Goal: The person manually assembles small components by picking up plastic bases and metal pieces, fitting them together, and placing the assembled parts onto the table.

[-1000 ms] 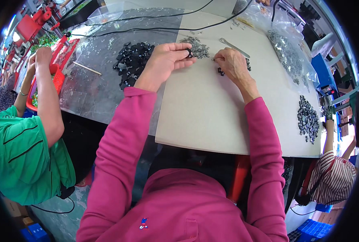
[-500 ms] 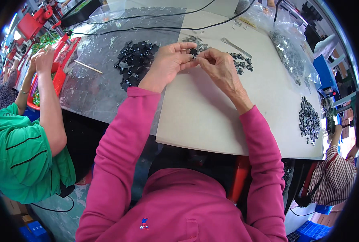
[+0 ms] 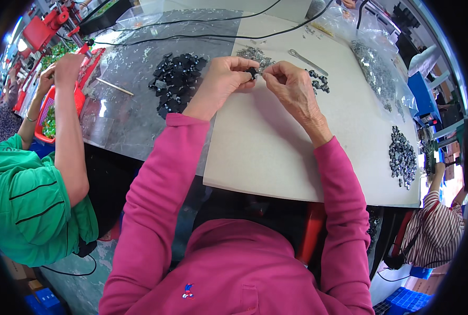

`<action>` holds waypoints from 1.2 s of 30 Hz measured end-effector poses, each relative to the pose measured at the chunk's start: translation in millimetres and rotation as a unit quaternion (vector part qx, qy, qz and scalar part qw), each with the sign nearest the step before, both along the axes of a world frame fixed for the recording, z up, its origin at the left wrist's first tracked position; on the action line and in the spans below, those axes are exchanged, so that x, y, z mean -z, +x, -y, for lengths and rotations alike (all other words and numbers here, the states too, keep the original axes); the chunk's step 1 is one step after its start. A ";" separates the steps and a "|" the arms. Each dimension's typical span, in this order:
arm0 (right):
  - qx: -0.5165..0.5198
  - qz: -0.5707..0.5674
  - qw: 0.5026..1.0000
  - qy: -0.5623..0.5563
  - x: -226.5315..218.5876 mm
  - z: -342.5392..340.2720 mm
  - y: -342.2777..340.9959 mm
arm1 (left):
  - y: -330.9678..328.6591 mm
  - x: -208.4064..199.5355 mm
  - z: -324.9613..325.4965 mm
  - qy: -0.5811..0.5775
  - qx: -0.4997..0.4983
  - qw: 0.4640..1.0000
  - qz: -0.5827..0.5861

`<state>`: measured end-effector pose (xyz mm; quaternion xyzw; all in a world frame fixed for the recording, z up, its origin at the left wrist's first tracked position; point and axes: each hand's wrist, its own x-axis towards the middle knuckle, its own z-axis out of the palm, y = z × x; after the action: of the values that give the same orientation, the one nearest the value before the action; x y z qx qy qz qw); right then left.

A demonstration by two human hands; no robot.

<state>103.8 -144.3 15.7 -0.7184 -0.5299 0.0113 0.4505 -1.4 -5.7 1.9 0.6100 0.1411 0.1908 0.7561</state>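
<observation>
Above the pale board (image 3: 276, 142) on the bench (image 3: 123, 126), the left hand (image 3: 224, 80) and right hand (image 3: 291, 86) meet fingertip to fingertip, both pinching one small black part (image 3: 252, 72) between them, each grip closed on it. Just left lies a heap of black parts (image 3: 175, 79); a smaller cluster (image 3: 318, 81) sits right of the hands. A person in green (image 3: 29, 199) works at the far left.

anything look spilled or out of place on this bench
Nothing stands out. The black parts sit in a loose heap left of both hands, a second heap lies at the board's right edge, and a thin metal tool lies flat beyond the hands.
</observation>
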 end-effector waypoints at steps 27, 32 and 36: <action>0.030 0.131 0.988 0.072 9.7 -0.8 3.6 | 1.1 0.8 -0.7 -0.032 0.063 0.997 0.010; 0.027 0.181 0.980 0.079 11.2 -1.4 4.5 | 0.9 1.6 -0.4 -0.059 0.099 0.993 0.012; 0.025 0.235 0.969 0.066 13.0 -1.6 7.0 | 0.4 2.0 -2.1 -0.061 0.113 0.992 -0.004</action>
<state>110.9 -142.8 2.8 -0.6824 -0.6025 -0.2046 0.3598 -1.1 -3.6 -0.1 0.5757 0.0856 0.0928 0.8078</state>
